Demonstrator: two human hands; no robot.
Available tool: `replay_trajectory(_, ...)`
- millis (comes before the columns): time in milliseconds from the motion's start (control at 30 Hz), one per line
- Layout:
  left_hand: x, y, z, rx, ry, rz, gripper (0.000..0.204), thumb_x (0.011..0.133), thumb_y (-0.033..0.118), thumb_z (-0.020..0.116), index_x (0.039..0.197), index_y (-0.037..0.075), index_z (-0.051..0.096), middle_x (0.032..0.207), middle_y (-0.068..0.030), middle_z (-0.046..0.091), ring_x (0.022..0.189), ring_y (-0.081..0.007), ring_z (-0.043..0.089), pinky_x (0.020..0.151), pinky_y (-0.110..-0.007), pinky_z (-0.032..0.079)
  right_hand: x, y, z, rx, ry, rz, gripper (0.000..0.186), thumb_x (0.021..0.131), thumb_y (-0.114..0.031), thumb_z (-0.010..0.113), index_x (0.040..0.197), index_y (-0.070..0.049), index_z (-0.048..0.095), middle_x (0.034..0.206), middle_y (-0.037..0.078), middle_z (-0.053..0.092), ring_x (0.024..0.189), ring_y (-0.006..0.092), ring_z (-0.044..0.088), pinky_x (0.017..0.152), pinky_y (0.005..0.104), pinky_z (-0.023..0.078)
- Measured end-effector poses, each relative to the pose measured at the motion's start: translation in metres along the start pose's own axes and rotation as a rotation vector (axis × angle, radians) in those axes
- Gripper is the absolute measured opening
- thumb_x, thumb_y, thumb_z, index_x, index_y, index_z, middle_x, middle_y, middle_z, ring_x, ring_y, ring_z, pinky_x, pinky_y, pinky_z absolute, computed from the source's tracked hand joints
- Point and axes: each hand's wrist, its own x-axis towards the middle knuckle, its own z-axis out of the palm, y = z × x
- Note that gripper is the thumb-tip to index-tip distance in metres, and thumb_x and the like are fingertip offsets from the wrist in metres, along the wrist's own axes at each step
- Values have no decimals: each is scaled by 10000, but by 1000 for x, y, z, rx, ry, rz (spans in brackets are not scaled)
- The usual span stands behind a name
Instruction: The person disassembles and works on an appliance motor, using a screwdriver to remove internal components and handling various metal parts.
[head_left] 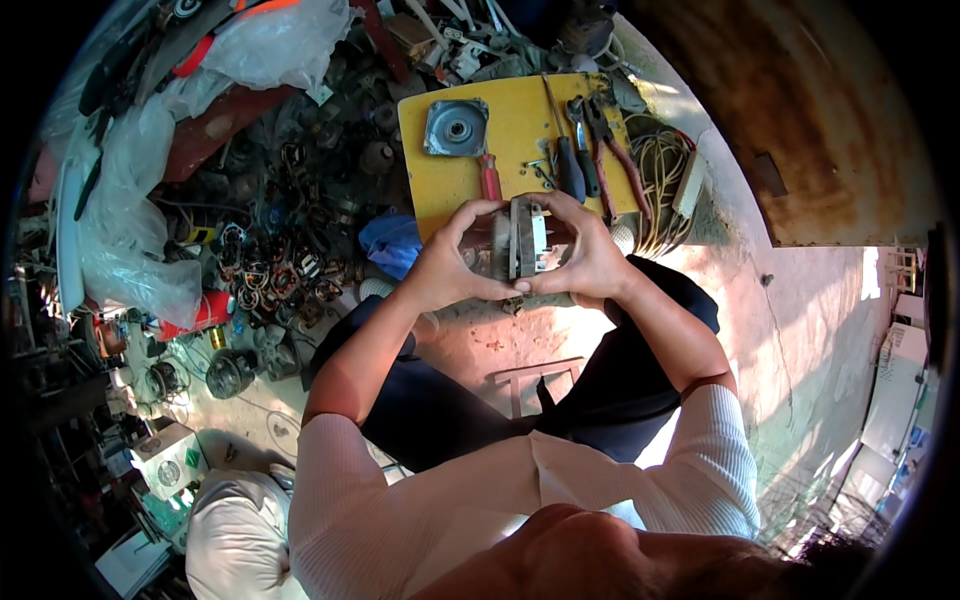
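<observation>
Between my left hand (pixel 455 260) and my right hand (pixel 577 255) is a grimy metal assembly (pixel 517 243), held upright on edge with a pale part on its right side; both hands are wrapped round it. It is held at the front edge of a yellow board (pixel 430 185). On the board lie a square metal cover with a round hub (pixel 455 127), a red-handled screwdriver (pixel 489 178), a long dark screwdriver (pixel 568 165), adjustable pliers (pixel 582 140), red-handled pliers (pixel 630 170) and several small bolts (pixel 545 175).
Piled parts (pixel 280 260), plastic bags (pixel 140 230) and a blue cloth (pixel 388 243) crowd the left. Coiled cables (pixel 660 175) lie right of the board, beside a rusty metal panel (pixel 820 120). My knees flank a low frame (pixel 530 372) on the concrete floor (pixel 760 330).
</observation>
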Motion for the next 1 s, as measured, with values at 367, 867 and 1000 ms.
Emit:
replay_trajectory(367, -1, -2, -3, 7, -2, 40, 974, 576, 99, 931, 1401, 70, 413, 1326, -85, 544, 1239, -190, 536, 1068, -352, 415, 2, 0, -3, -4, -44, -17, 994, 589, -186, 920, 1422, 44, 429, 1247, 111, 542, 1152, 205, 575, 1004, 355, 469)
replay_trajectory(867, 1, 0, -25, 78, 96, 119, 1001, 620, 145, 921, 1460, 47, 386, 1365, -109, 536, 1261, -208, 520, 1094, -361, 384, 5, 8, -10, 17, 18, -9, 974, 629, -175, 910, 1443, 21, 413, 1421, 89, 407, 1235, 208, 515, 1052, 345, 429)
replay_trajectory(1000, 3, -9, -37, -186, 86, 94, 1002, 622, 106, 910, 1464, 36, 370, 1403, -105, 493, 1308, -214, 474, 1119, -374, 351, 6, 7, -9, 294, 6, 41, 933, 673, -182, 890, 1433, 46, 398, 1352, 124, 492, 1237, 222, 528, 1069, 359, 423)
